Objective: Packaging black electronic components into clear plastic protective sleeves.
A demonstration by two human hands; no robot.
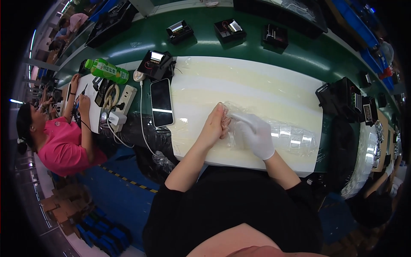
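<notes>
Left hand [215,125]: Bare; fingers were found curled in and nearly closed, with the thumb raised; a crumpled end of plastic was apparently gripped, though the contact was partly hidden.
Right hand [257,136]: White-gloved; fingers were bunched toward the left hand against the same end, and whether a small part was also pinched could not be told.
Clear plastic strip [295,136]: Located on the white sheet [248,81], crumpled between the hands and laid flatter to the right, where shiny segments were seen; its contents could not be made out.
Progress: The crumpled end was judged to be in work; the flatter length was untouched by either hand. Whether anything had been removed or finished could not be determined.
Black housings: Three were set apart along the green table [201,49]'s far side, and none was being handled; their completeness could not be confirmed.
Left edge of sheet: A phone [161,103] was noted, with an open black housing [155,64] just beyond it.
Right edge of sheet: More black units [351,100] were grouped there, untouched.
</notes>
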